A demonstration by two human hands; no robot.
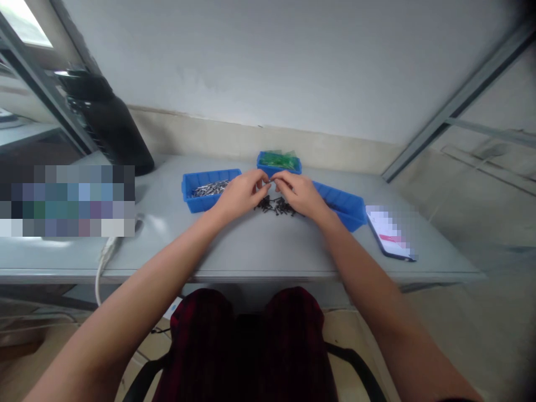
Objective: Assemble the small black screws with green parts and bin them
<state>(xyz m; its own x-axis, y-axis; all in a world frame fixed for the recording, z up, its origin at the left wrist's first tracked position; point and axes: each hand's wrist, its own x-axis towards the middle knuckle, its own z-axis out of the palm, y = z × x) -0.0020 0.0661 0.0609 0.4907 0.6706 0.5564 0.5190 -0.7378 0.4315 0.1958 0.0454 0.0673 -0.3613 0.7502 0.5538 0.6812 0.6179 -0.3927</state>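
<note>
Forearms (pixel 157 279); dark pile (pixel 285 207), probably screws, under right grip (pixel 299 192)

The bare left forearm (pixel 161 282) and the bare right forearm (pixel 363 271) stretch forward, slanting inward. The bare left hand (pixel 245 191) and the bare right hand (pixel 296 191) come together at the fingertips, fingers bent, backs turned upward, thumbs lower; how firmly either pinches is too small to tell.

Greyish, dim light — brightest at a window (pixel 27 22) beyond the far left corner of the table (pixel 268 251). Glare pales its left end; pixel blocks (coarse squares) hide two patches; the view's right side blurs.
</note>
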